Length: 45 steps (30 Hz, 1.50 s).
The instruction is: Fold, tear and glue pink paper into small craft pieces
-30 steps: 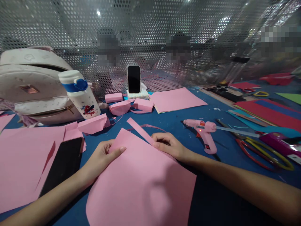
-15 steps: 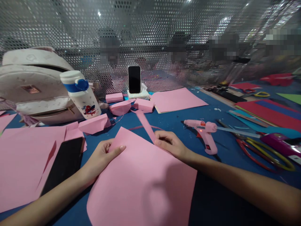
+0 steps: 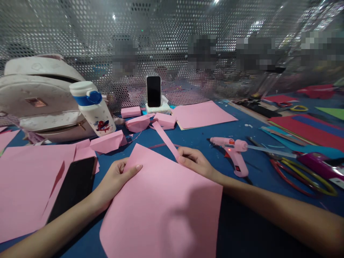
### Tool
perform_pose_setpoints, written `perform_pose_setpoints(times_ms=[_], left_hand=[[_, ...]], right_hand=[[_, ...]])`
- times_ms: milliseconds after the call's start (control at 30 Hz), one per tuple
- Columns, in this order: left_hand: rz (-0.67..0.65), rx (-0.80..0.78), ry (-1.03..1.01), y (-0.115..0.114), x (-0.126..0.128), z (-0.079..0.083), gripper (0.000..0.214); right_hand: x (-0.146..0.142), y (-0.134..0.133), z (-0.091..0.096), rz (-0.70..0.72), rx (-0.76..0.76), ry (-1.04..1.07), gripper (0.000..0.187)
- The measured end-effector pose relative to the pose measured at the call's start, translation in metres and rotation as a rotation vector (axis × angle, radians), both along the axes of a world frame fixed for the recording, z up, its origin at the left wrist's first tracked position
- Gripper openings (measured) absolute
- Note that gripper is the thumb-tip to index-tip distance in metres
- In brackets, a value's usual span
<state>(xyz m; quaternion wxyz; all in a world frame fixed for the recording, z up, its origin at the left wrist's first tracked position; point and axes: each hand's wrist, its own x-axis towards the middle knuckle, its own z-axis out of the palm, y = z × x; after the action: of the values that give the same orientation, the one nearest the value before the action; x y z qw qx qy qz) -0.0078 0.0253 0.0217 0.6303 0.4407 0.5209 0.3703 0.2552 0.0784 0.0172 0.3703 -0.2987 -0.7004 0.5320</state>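
A large sheet of pink paper (image 3: 158, 208) is tilted up in front of me. My left hand (image 3: 119, 181) pinches its upper left part, thumb on the near face and fingers behind. In my right hand (image 3: 197, 163), near the sheet's top edge, thumb and fingers close on the lower end of a narrow pink paper strip (image 3: 166, 139), which slants up and to the left. Whether this hand also touches the sheet cannot be made out. Behind the sheet, a thin curved pink strip (image 3: 158, 145) lies on the table.
A pink glue gun (image 3: 233, 147), its lamp lit, and scissors (image 3: 298, 172) lie to the right. A phone (image 3: 73, 186), a bottle (image 3: 92, 109) and a backpack (image 3: 43, 100) are left. Folded pink paper pieces (image 3: 138, 123) and a propped phone (image 3: 154, 91) stand behind, before a perforated metal panel (image 3: 172, 43).
The pink strip has swung slightly, its upper end now showing free and straighter. The sheet's right corner has shifted a little left and up. Both hands keep their grip.
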Motion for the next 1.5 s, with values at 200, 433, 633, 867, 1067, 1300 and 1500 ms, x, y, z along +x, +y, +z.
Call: perform_pose_setpoints(times_ms=[200, 433, 633, 867, 1067, 1300, 1500], left_hand=[[0.023, -0.001, 0.022, 0.000, 0.000, -0.001, 0.038], [0.017, -0.007, 0.013, 0.001, 0.000, 0.000, 0.041], [0.000, 0.000, 0.031, 0.001, -0.001, -0.001, 0.041], [0.003, 0.006, 0.003, 0.001, -0.002, -0.003, 0.041], [0.023, -0.009, -0.016, 0.001, -0.001, -0.002, 0.043], [0.031, 0.003, -0.008, 0.002, 0.000, -0.002, 0.041], [0.015, 0.003, -0.040, 0.001, -0.001, -0.005, 0.041]], right_hand=[[0.001, 0.000, 0.001, 0.064, -0.098, -0.036, 0.049], [0.004, 0.004, -0.002, 0.112, -0.202, 0.082, 0.050], [0.004, 0.003, -0.002, 0.165, -0.230, 0.081, 0.046], [0.002, 0.005, -0.003, 0.072, -0.240, 0.078, 0.047], [0.003, 0.006, -0.003, 0.066, -0.179, 0.053, 0.051], [0.005, 0.005, -0.005, 0.109, -0.264, 0.031, 0.051], [0.000, 0.007, -0.009, 0.016, -0.402, 0.148, 0.048]])
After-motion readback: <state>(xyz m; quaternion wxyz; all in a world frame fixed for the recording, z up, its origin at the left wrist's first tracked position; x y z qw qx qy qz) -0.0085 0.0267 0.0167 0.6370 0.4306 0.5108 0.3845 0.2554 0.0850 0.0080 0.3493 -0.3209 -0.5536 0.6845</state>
